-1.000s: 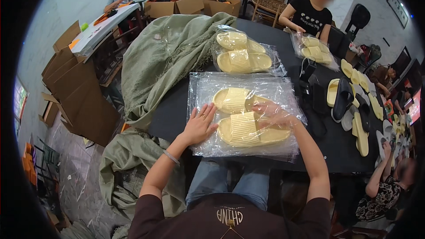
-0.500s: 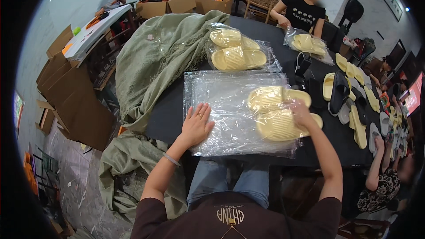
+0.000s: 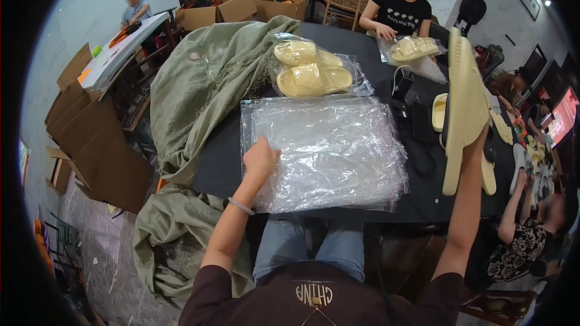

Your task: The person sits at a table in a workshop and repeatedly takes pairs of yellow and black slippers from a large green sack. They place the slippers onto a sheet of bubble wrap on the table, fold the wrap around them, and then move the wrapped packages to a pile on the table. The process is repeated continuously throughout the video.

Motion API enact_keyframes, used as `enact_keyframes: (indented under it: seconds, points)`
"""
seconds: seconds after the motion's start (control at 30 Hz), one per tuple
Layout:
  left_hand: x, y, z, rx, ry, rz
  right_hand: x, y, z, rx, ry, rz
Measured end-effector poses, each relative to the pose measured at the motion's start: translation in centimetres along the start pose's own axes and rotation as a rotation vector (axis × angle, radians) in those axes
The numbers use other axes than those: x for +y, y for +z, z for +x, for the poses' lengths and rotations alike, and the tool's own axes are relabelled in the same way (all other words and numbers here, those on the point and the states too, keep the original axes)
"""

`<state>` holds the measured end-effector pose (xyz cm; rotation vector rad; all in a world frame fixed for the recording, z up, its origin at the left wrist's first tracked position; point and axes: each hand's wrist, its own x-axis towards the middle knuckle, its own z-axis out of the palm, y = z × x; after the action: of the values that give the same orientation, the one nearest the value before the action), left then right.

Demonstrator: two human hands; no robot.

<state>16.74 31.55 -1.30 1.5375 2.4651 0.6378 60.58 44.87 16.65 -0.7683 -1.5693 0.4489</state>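
A stack of clear plastic bags (image 3: 326, 151) lies flat on the black table in front of me. At the stack's left edge my left hand (image 3: 261, 160) rests with its fingers curled in, closed on the top plastic bag. My right hand (image 3: 476, 145) holds a pale yellow slipper (image 3: 462, 108) upright off the table on the right, close to the camera. That slipper mostly hides the hand, and I cannot tell whether a second one is behind it. Beyond the stack sits a bagged pair of yellow slippers (image 3: 315, 78).
Green woven cloth (image 3: 202, 84) drapes over the table's left side. Loose yellow slippers (image 3: 440, 111), a black corded device (image 3: 402, 81) and dark items lie to the right. Across the table a person (image 3: 402, 12) handles bagged slippers (image 3: 414, 48). Cardboard boxes (image 3: 99, 145) stand at left.
The yellow slippers on the bag stack have left it; my right hand has moved right and up with a slipper. My left hand has gone from lying flat to curled, shifting slightly left.
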Motion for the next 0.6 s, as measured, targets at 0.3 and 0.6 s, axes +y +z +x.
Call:
enact_keyframes:
  seconds: [0.3, 0.6]
  points:
    - [-1.0, -4.5, -1.0, 0.194, 0.001, -0.385, -10.0, 18.7, -7.1, -0.337, 0.151, 0.289]
    - [-7.8, 7.8, -2.7, 0.045, 0.333, -0.859, -2.6, 32.5, -17.3, -0.598, 0.067, -0.308]
